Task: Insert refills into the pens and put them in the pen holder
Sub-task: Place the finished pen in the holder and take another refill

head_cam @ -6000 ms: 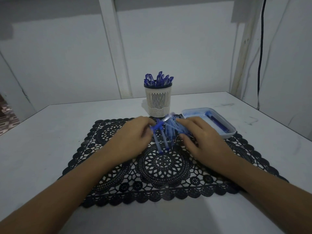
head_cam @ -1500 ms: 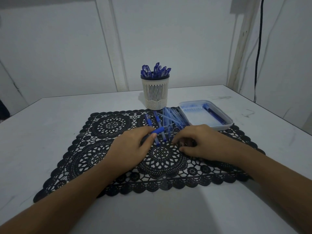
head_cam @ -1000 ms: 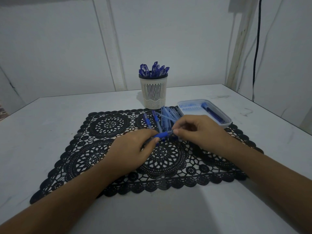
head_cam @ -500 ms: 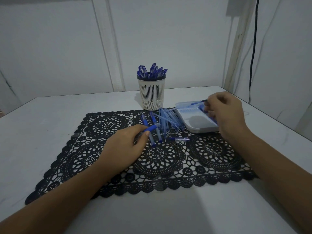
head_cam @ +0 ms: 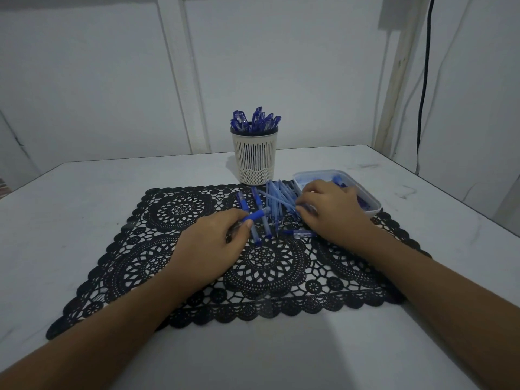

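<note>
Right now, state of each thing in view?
mat, lying flat.
pen holder, upright, full of pens.
tray, flat, few blue parts inside.
refills, loose pile on mat.
pen, gripped by left hand.
right hand, fingers on refills, grip unclear.

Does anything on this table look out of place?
Only the pen parts: they lie crisscrossed in a loose heap on the lace mat beside the tray, and one short piece lies apart. Nothing looks broken.

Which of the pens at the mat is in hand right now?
The pen held by the left hand, blue end sticking out past the thumb. The two loose pens beside it lie flat on the mat.
</note>
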A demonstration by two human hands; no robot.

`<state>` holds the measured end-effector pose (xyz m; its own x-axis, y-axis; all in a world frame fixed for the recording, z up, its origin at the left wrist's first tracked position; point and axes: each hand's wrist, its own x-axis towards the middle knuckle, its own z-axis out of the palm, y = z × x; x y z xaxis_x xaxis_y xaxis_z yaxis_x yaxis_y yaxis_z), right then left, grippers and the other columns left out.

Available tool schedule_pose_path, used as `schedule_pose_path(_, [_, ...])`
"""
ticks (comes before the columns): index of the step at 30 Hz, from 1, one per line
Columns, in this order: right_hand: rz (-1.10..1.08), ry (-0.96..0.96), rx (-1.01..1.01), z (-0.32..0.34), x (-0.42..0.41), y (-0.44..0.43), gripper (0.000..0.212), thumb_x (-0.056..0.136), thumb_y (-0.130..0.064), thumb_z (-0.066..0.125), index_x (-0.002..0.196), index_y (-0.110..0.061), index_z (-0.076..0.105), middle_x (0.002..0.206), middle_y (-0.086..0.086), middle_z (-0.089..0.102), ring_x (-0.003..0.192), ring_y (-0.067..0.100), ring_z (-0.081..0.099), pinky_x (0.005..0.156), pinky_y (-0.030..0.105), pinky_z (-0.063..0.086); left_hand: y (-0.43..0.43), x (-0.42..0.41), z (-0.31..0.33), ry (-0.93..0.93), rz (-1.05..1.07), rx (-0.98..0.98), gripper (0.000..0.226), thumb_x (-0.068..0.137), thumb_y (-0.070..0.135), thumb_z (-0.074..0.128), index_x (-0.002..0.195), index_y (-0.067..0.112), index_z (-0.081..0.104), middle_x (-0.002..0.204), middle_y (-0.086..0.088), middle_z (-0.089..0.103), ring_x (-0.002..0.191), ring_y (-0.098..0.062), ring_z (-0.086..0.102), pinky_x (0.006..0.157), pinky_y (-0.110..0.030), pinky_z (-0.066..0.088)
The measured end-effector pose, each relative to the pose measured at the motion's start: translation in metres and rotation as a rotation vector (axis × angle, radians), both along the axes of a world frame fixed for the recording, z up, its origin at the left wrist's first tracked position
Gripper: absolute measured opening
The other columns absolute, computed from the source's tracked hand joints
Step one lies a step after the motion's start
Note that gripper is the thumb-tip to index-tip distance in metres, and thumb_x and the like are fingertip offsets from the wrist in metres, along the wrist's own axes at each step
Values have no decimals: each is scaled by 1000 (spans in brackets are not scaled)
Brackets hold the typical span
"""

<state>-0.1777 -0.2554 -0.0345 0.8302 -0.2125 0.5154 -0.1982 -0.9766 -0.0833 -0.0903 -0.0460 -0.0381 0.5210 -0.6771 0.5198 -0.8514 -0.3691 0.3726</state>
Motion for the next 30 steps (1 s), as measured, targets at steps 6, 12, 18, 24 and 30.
schedule_pose_path(6, [-146,-140,201,15,-2,-24,23,91,-24,49,102,-16,68,105,8,59,97,25,55,89,42,42,0,0,-1,-7,-13,-2,34,87,44,37,97,25,63,62,8,54,58,-9,50,48,-19,30])
schedule_pose_path(12, [-537,134,126,13,-12,-57,32,91,-29,43,109,-12,64,113,14,48,108,32,44,89,42,36,-1,1,-2,-18,-14,2,33,87,44,37,95,24,63,63,7,54,61,-9,50,49,-19,31])
schedule_pose_path(18, [-610,237,137,13,-8,-58,36,92,-31,39,115,-8,57,120,13,45,114,31,40,95,42,32,-1,-1,0,-12,-17,0,34,86,44,37,99,27,63,63,8,55,59,-7,51,50,-18,31])
schedule_pose_path(24, [-577,298,130,14,-5,-62,25,86,-31,51,102,-15,63,99,7,55,105,28,44,87,39,33,-1,-1,0,-15,-19,-2,34,86,43,38,99,25,64,61,8,55,58,-6,50,49,-18,30])
schedule_pose_path(30, [-551,282,167,11,2,-67,19,81,-29,58,97,-19,64,97,4,61,95,25,50,78,36,27,-1,-1,0,-22,-20,3,34,86,43,37,98,25,64,62,8,55,63,-9,52,49,-15,29])
